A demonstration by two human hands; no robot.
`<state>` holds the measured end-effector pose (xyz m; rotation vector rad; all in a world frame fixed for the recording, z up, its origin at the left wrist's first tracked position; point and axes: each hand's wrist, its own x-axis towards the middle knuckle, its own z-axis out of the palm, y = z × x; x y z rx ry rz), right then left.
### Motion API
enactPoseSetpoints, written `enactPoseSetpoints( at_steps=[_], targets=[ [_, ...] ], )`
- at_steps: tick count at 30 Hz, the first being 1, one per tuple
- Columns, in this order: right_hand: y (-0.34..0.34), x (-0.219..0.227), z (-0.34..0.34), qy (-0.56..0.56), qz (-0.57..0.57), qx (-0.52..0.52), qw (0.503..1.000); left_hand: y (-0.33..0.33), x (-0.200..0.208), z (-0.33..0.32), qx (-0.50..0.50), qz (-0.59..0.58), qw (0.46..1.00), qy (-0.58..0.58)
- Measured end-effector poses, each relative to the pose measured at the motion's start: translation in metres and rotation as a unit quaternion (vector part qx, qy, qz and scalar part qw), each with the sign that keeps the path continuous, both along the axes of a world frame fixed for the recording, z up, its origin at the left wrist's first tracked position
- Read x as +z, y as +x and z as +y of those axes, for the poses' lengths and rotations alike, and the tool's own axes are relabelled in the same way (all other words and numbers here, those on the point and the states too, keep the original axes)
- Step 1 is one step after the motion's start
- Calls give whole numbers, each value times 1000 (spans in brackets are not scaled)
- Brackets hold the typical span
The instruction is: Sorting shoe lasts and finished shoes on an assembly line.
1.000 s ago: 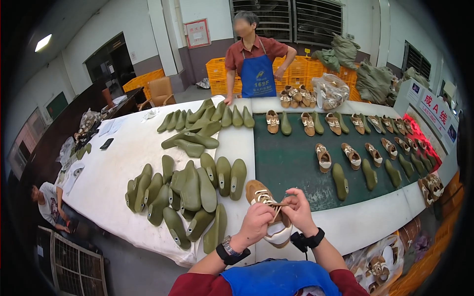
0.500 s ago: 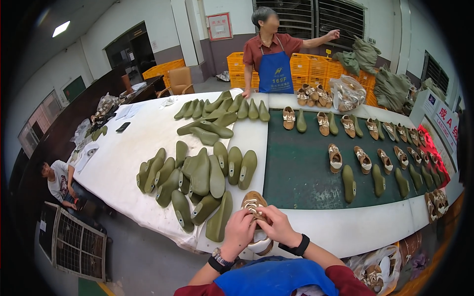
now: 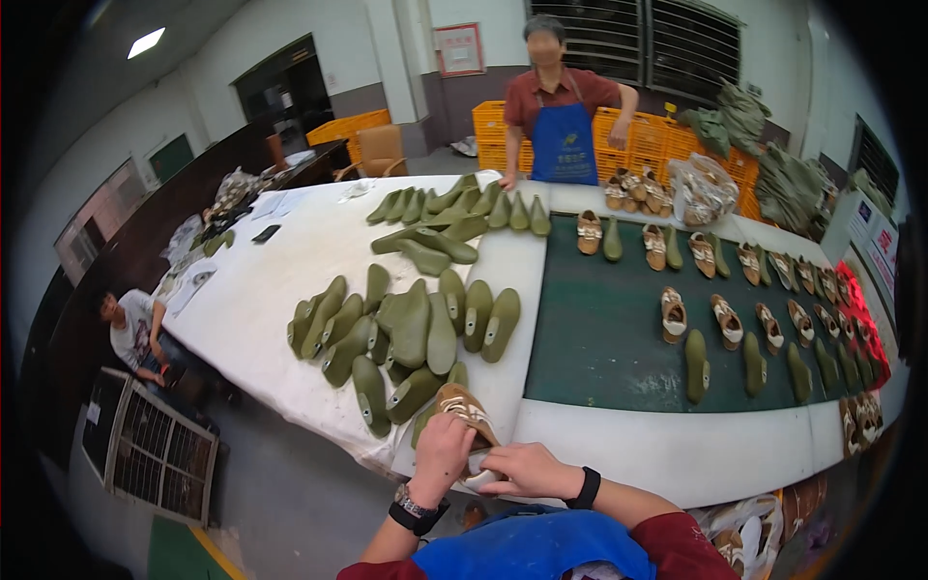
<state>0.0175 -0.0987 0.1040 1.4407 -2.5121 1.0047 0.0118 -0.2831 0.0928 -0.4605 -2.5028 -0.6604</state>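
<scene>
The left hand [image 3: 443,454] and the right hand [image 3: 522,471] both grip a tan shoe [image 3: 466,414] at the near edge of the white table [image 3: 290,280]; the left fingers curl around its side, and the right fingers pinch its heel end; a heap of green shoe forms [image 3: 406,333] lies just behind it; more shoes sit on the dark green mat [image 3: 599,338]; a person in a blue apron [image 3: 564,145] stands at the far edge.
</scene>
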Motion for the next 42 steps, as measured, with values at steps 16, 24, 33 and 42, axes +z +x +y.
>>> enactPoseSetpoints(
  at_steps=[16,24,33,42],
  targets=[
    [2,-15,-38,75,-81,52,993,26,-42,-51,41,-134,983,115],
    [-14,-26,-35,-120,-266,101,951,16,-37,-64,47,-84,995,18],
    [-108,-72,-17,121,-178,-85,973,7,-26,-82,100,-115,988,9],
    [-114,-119,-94,230,-232,-72,942,3,-26,-104,140,-107,983,51]
  ],
)
